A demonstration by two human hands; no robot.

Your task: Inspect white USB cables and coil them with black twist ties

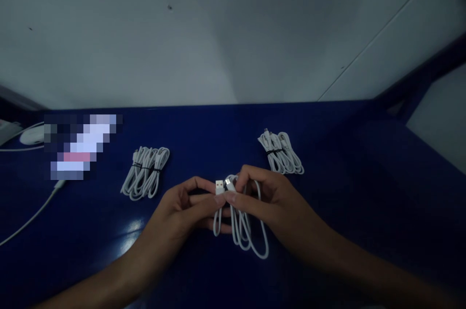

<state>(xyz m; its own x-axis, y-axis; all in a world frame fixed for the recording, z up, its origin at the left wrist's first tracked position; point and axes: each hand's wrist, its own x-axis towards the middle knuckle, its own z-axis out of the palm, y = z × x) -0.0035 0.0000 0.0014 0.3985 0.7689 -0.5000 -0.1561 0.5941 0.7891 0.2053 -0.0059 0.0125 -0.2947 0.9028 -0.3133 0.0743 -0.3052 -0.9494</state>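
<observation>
Between my two hands is a white USB cable, loosely looped, its coils hanging below the fingers. My left hand pinches it near the USB-A plug, whose metal end points away from me. With thumb and index finger, my right hand grips the coils beside the other, smaller plug. Both thumb tips meet at the middle. To the left lies a group of white cable bundles, bound with black ties. Another group of tied white cable bundles rests beyond my right hand.
The blue table ends against a pale grey wall. At the left is a blurred-out bright-screened device, with a white cord running from its lower end. A white rounded object sits by more cord at the far left.
</observation>
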